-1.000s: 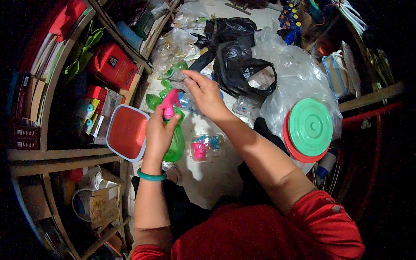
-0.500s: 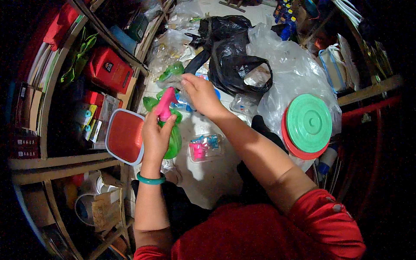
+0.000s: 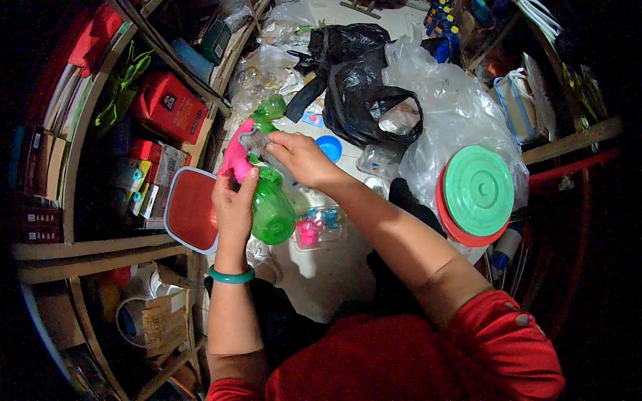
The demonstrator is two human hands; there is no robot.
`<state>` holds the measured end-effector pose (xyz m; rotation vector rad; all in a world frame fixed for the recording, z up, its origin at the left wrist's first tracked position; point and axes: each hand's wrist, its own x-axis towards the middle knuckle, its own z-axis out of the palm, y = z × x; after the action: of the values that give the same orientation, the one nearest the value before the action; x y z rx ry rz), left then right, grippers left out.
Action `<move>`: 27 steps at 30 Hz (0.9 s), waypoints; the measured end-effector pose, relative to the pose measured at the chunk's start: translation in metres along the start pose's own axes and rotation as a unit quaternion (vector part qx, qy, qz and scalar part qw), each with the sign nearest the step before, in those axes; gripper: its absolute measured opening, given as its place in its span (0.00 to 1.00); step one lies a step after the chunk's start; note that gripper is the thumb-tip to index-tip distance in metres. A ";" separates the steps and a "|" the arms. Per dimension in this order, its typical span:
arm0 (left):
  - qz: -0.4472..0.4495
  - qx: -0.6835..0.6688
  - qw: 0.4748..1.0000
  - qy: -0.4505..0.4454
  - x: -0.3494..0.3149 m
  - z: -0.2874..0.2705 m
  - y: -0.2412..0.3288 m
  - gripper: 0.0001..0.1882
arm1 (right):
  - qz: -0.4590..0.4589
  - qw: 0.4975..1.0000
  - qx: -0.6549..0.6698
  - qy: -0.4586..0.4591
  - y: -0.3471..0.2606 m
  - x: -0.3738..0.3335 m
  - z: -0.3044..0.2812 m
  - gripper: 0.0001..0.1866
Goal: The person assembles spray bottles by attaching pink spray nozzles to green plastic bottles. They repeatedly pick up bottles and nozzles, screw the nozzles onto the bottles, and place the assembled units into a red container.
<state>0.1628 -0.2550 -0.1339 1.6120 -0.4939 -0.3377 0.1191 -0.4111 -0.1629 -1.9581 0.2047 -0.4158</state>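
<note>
My left hand is closed around a pink plastic piece shaped like a spray head, held upright and tilted. Between the fingers of my right hand is a grey cloth, pressed against the upper part of the pink piece. Just beyond and below my left fingers hangs or stands a translucent green bottle; I cannot tell whether it is joined to the pink piece. More green plastic shows behind the cloth.
A red tub with a pale rim is left of my left hand. On the floor are a clear box of pink and blue pieces, a blue round dish and black bags. Right stands a green lid. Shelves flank both sides.
The pink piece has turned and shifted up and left. My right hand has come down and left, bringing the cloth onto it. The green bottle and blue dish now show more fully.
</note>
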 end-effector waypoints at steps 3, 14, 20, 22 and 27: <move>0.005 0.000 1.000 0.001 0.000 -0.002 0.000 0.12 | -0.005 1.000 -0.031 0.004 0.005 -0.001 -0.001 0.12; -0.021 0.114 0.993 0.006 0.004 0.001 -0.005 0.16 | 0.032 0.996 0.014 0.083 -0.013 -0.005 0.010 0.13; -0.022 0.097 0.995 0.010 0.004 0.001 -0.009 0.16 | -0.042 0.997 -0.052 0.041 -0.015 -0.010 0.016 0.12; -0.035 0.064 0.997 0.010 0.006 -0.001 -0.009 0.15 | -0.048 0.996 -0.070 -0.016 -0.014 -0.008 0.008 0.13; -0.054 0.025 0.998 0.011 0.009 -0.009 -0.006 0.14 | 0.054 0.978 -0.145 -0.139 -0.008 -0.009 0.001 0.14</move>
<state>0.1759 -0.2519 -0.1381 1.6927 -0.4016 -0.3913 0.1103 -0.4039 -0.1577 -2.2540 0.1987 -0.0391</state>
